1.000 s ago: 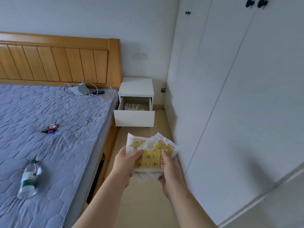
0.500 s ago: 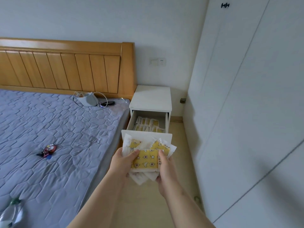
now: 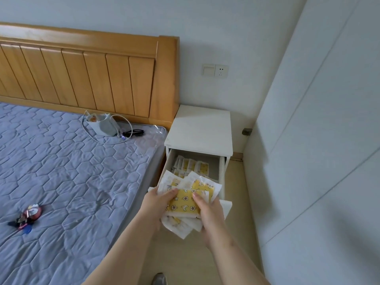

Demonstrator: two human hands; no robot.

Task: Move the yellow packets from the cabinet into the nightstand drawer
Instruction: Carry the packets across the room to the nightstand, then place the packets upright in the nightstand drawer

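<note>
Two hands clasp a sheaf of yellow packets [image 3: 185, 200] just above the near edge of the open nightstand drawer [image 3: 214, 167]. The left hand [image 3: 156, 204] grips the bundle's left side, thumb laid over the top packet. The right hand [image 3: 209, 212] pinches the right side, thumb on top and fingers curled beneath. The packets fan out beyond both grips, their white edges showing.

We see a print of stars, moons and small round figures on the topmost yellow face. A column of lettering runs beside it, too small for us to read. More packets [image 3: 193, 165] of the same kind lie inside the drawer toward its far end.

The white nightstand [image 3: 201, 128] stands between a wooden headboard [image 3: 82, 79] on the left and white cabinet doors [image 3: 318, 140] on the right. A quilted grey-blue mattress [image 3: 61, 171] fills the left and a pale floor [image 3: 240, 192] runs along the cabinet. A switch and socket [image 3: 214, 70] sit on the far wall.
</note>
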